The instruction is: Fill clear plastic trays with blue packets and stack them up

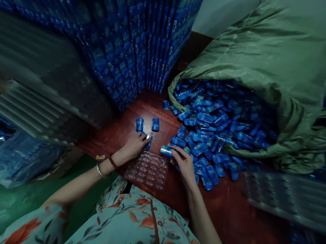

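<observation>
My left hand is closed at the fingertips on a small blue packet, partly hidden by the fingers, just above the table. My right hand pinches another packet, its teal and silver face turned up. Between my hands and my body lies a clear plastic blister tray with rows of moulded cavities. Beyond my left hand two blue packets, a left one and a right one, lie apart on the red-brown table.
On the right, a green woven sack lies open, its blue packets spilling onto the table. Tall stacks of packed blue trays stand behind. Stacked clear trays are at left, more clear trays at right.
</observation>
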Tool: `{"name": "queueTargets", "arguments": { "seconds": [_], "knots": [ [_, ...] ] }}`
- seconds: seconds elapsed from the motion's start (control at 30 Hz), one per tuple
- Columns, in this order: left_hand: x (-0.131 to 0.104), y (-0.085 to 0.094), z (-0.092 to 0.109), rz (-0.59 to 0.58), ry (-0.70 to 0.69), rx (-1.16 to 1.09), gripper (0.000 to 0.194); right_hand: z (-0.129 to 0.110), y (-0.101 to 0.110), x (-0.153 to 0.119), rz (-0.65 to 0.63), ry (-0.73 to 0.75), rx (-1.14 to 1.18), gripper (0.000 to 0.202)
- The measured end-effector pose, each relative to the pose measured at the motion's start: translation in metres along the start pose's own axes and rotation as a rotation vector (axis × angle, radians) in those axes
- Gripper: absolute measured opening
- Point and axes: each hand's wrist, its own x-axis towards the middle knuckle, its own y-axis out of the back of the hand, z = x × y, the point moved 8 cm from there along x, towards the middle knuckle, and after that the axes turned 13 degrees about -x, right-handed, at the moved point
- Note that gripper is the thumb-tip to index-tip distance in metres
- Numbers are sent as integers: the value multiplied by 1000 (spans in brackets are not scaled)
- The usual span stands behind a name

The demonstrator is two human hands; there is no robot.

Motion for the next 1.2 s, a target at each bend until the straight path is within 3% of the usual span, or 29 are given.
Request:
{"name": "queueTargets", "arguments": {
  "seconds": [0.1, 0.27, 0.57, 0.77, 0.87, 1.0, 1.1, 1.2],
  "knots": [
    [10, -6, 6, -26, -15, 76, 48, 14, -15, -20, -126, -102, 194, 48],
    [20, -12, 16, -37, -35, 116, 46, 19, -26, -40, -34, -78, 138, 37],
    [22, -21, 11, 13, -19, 115, 41, -10, -42, -39, 87, 358, -629, 27],
    [26, -19, 0, 62, 65, 36, 44, -26, -54, -41, -13, 387, -1082, 23],
    [13, -5, -7, 115, 119, -128, 39, -33, -54, -41, -50, 366, -1160, 21],
    [-29, 14, -6, 144, 76, -451, 40, -36, -54, -37, -84, 363, -1210, 21],
    [-58, 12, 1, 70, 14, -520, 40, -35, -54, -33, -126, 349, -1243, 20],
    [-71, 1, 5, 44, -25, -405, 45, -35, -55, -30, -161, 341, -1266, 21]
  ]
}}
